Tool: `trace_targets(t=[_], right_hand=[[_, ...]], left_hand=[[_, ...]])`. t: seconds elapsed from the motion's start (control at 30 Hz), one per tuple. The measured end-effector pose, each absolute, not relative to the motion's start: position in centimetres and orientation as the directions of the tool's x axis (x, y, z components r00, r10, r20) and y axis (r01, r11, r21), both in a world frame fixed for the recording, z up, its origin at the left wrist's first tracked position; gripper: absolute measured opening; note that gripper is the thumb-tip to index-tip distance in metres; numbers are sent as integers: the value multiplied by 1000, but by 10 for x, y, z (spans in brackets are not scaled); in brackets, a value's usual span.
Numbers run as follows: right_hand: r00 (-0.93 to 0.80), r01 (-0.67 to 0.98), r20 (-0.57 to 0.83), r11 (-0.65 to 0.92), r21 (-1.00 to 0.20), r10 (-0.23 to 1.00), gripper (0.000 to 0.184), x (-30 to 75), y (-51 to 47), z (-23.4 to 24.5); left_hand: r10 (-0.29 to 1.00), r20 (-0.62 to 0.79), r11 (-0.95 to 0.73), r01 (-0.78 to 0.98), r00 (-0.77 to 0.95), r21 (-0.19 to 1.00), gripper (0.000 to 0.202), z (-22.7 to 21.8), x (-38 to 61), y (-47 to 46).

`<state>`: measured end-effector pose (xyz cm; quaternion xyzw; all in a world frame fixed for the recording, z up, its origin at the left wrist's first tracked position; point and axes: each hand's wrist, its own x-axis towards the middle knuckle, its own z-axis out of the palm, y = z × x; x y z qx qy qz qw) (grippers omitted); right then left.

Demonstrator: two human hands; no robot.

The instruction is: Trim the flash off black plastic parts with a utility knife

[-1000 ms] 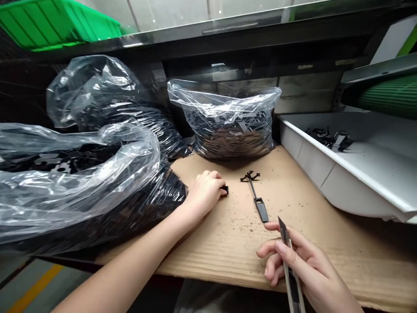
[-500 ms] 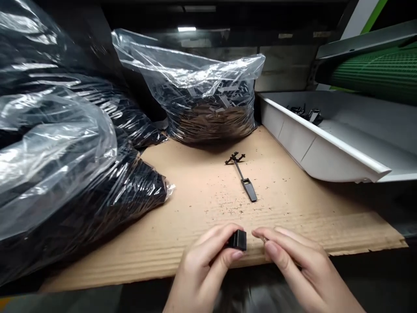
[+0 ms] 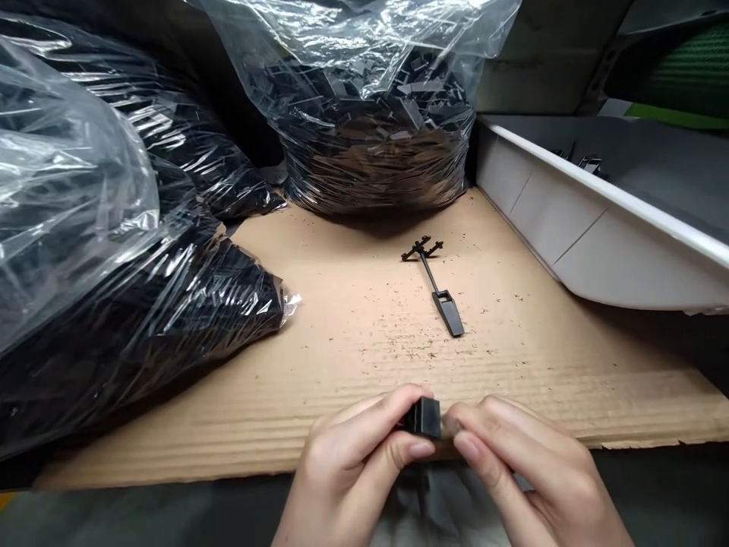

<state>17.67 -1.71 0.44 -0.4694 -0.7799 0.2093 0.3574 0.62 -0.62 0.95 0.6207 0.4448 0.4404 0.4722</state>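
Jutting from pinching left hand (image 3: 354, 456): black block (image 3: 427, 417); right hand (image 3: 529, 452) just beside, pinching blurred object (image 3: 450, 425).

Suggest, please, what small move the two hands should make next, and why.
Perhaps steady the black part in the left hand, since the right hand is close to its exposed end, with something too blurred to identify between them.

Sole cam is head-worn, above and behind the fingers (image 3: 380, 416), facing forward and down, fairly close in, with the desk (image 3: 336, 296) stretching away beyond them.
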Motion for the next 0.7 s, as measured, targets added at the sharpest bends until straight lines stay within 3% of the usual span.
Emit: trace_targets(t=[0.1, 0.43, 0.7], right_hand=[[-248, 612, 371, 442, -656, 895, 13, 180, -18, 5], [-177, 524, 309, 356, -774, 934, 17, 168, -13, 9], [-211, 472, 270, 339, -814, 940, 19, 168, -13, 10]], left_hand=[[972, 76, -95, 77, 222, 992, 23, 11, 5, -5], [963, 172, -199, 118, 207, 973, 38, 10, 8, -3], [964, 174, -203, 137, 199, 970, 31, 11, 12, -2]])
